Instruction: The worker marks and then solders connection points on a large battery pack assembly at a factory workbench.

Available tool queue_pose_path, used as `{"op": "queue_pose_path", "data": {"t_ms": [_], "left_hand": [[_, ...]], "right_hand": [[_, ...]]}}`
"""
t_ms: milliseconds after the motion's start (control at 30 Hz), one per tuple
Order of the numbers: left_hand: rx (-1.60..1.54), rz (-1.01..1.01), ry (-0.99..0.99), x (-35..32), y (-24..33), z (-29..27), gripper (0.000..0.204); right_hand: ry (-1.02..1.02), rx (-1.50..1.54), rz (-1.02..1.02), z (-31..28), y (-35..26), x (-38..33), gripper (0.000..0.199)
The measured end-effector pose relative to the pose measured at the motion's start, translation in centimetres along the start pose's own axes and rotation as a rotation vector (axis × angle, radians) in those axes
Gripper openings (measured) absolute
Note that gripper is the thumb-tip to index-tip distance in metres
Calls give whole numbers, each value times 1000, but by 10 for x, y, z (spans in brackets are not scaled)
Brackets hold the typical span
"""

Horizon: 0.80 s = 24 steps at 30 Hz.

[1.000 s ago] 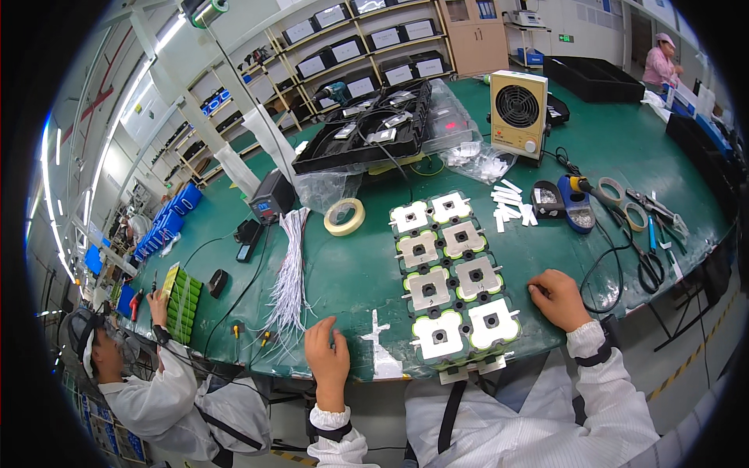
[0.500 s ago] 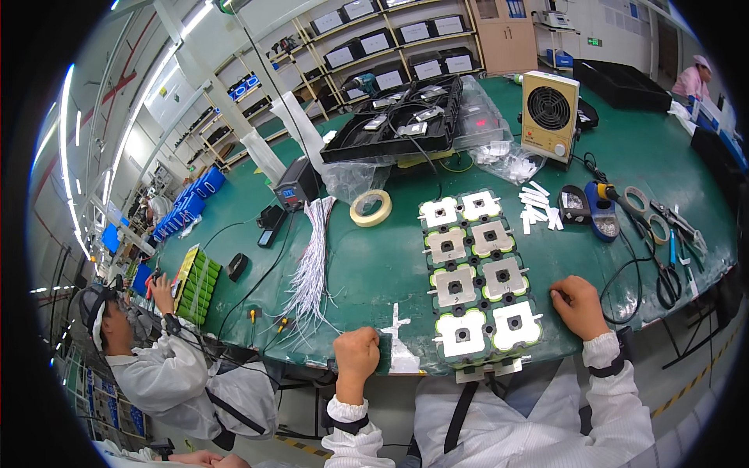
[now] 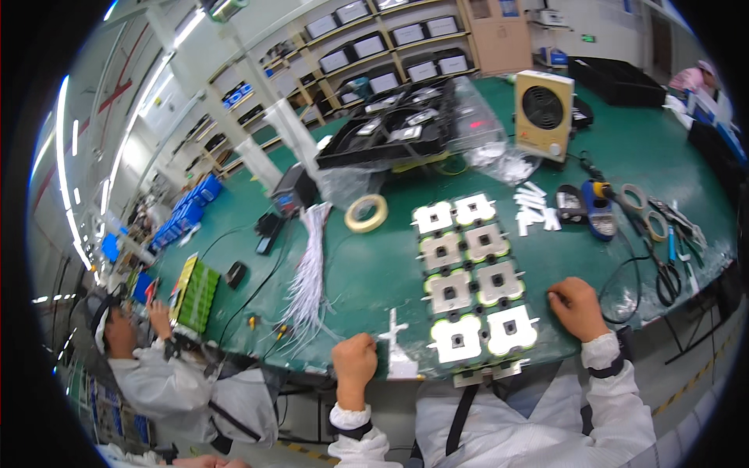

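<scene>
A battery pack (image 3: 472, 264) lies in front of me on the green table, its two rows of cells topped with pale square plates that each have a dark centre. At the table's front edge, left of the pack, my left hand (image 3: 355, 361) rests curled into a fist. My right hand (image 3: 577, 307) is also closed and rests on the table to the right of the pack, not touching it. Nothing shows in either hand. Between my left hand and the pack are white strips (image 3: 398, 331) stuck to the table.
A bundle of white wires (image 3: 308, 273), a tape roll (image 3: 366, 213), white pieces (image 3: 531, 207), an ionizing fan (image 3: 544, 115), a soldering iron holder (image 3: 599, 210) and scissors (image 3: 668, 281) surround the pack. A black tray (image 3: 390, 129) stands behind. A co-worker (image 3: 156, 382) handles a green battery pack (image 3: 193, 295) at left.
The whole view has shifted slightly and blurred a little. Both my fists stay in their places on the table, and the battery pack lies as before.
</scene>
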<state>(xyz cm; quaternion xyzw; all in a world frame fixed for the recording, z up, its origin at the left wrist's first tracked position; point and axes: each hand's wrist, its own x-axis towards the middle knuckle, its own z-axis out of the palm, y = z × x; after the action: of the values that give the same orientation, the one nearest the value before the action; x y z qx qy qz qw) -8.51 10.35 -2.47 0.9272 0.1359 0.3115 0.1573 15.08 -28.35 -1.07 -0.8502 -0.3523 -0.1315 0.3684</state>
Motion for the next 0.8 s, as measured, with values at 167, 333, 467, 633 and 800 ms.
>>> {"op": "queue_pose_path", "data": {"t_ms": [167,333,467,633,800], "left_hand": [[114,-15,-79,-2,-21,10,8],[277,164,-26,-6,-27,6,12],[230,171,-9,-7,-27,4,13],[209,153,-3,-4,-24,6,14],[191,147,-27,-4,-25,5,11]], "right_hand": [[51,15,-24,9,11,-5,12],[-12,12,-18,6,16,-6,13],[-9,36,-57,5,17,-8,11],[-35,-21,-65,6,18,-9,10],[-48,-11,-60,5,18,-8,10]]}}
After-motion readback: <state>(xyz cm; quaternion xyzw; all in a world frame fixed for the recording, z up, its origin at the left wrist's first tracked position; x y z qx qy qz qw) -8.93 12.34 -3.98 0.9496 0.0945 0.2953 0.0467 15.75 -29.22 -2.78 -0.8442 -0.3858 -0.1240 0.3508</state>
